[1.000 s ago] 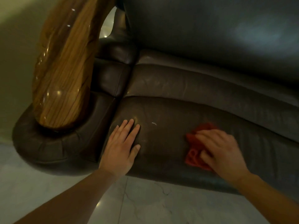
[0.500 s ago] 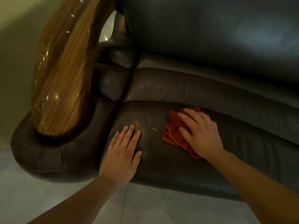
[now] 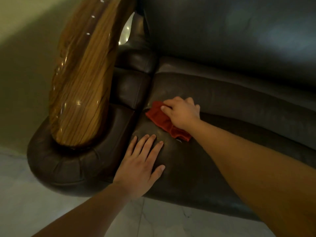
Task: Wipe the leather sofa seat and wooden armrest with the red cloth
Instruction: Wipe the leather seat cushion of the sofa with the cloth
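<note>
A: What is cut off or hidden?

B: The wooden armrest [image 3: 80, 79] is cropped at twelve o'clock; part of the red cloth [image 3: 164, 121] is covered by the right hand [image 3: 181, 113].

A: How are cloth and hands set?

B: The left hand [image 3: 140, 166] is laid flat, fingers spread, on the leather seat [image 3: 196, 168]. The cloth is pressed down under curled fingers, its long axis run from ten to four o'clock.

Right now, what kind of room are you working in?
Probably a living room or lounge, though little of it shows. A dark leather sofa with a polished wooden armrest stands on a pale tiled floor beside a plain wall.
</note>
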